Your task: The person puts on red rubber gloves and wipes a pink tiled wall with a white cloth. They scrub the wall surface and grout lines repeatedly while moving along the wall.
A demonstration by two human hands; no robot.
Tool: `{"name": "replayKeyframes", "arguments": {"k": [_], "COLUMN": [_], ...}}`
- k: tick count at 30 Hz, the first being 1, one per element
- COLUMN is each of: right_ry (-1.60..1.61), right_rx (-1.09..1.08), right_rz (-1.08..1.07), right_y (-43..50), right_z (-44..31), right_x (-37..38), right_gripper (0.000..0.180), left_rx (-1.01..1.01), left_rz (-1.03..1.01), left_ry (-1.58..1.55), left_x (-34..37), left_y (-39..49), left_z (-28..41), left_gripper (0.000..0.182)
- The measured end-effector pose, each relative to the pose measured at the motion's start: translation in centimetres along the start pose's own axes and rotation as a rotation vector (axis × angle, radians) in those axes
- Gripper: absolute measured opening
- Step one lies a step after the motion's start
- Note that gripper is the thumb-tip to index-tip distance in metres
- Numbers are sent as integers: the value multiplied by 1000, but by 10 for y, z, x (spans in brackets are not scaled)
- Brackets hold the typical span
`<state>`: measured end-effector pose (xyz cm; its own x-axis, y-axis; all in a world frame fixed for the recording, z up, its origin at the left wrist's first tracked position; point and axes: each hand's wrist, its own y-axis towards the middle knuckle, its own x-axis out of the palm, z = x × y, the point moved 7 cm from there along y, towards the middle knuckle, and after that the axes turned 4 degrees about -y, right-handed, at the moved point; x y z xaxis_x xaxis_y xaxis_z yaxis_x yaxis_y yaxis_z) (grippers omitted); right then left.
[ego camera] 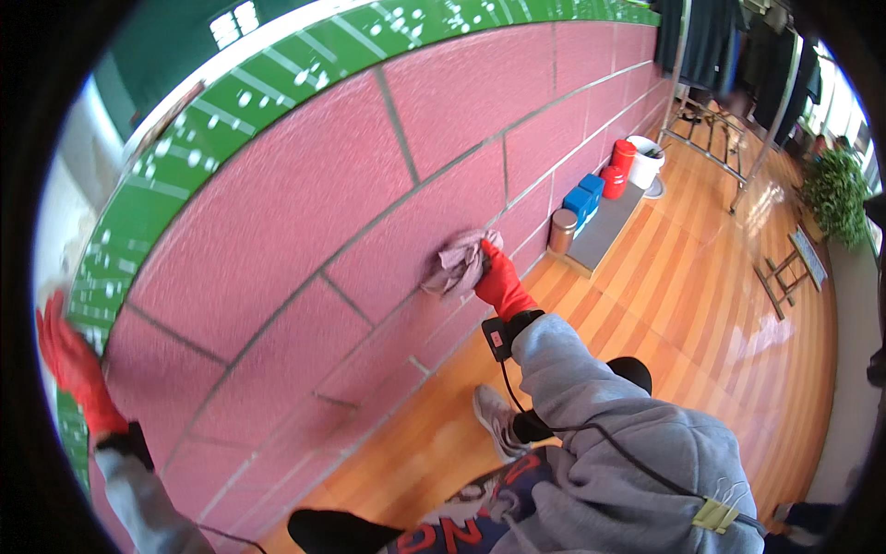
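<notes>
In a red glove, my right hand (503,280) grips a crumpled, pale pink-grey cloth (457,263) against a pink wall (277,201) marked with grey block lines. Far to the left, my left hand (69,360), also red-gloved, rests by the green top band (242,97) of the wall, its fingers spread and holding nothing I can see. White dots and stripes are painted on that band. A small black device (496,339) with a cable sits at my right wrist.
Against the wall's foot, a low grey bench (609,232) bears a copper-coloured canister (563,230), blue boxes (580,201) and red canisters (616,180). Beyond are a white bucket (645,163) and a metal clothes rack (706,149). A folding stool (792,266) and a plant (834,194) stand right.
</notes>
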<state>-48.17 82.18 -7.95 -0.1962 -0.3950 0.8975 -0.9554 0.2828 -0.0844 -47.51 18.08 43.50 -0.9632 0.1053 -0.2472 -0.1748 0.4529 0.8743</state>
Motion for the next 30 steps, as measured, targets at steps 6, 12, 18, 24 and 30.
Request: {"name": "replayKeyframes", "arguments": {"k": [6,12,18,24,30], "right_ry": [-33,-812,-1744,-868,-430], "right_rx": [114,-80,-560,159,145], "right_rz": [-342,-385,-321,-469,-539], "right_y": [-138,-215,-259,-270,-273], "right_z": [9,11,-14,32,103], "right_x": [131,195,245,225,295], "right_gripper": [52,49,37,33,29], "left_rx": [-144,-334,-1325,-1242,-1018], "left_rz": [102,-259,-741,-798,-256], "left_ry": [-104,-1426,-1936,-1889,-1802], "left_x": [-57,-87,-51,-54,-93], "left_y": [-15,-117,-194,-222,-222], "left_z": [143,400,413,346,322], "left_gripper": [44,98,18,36,103]}}
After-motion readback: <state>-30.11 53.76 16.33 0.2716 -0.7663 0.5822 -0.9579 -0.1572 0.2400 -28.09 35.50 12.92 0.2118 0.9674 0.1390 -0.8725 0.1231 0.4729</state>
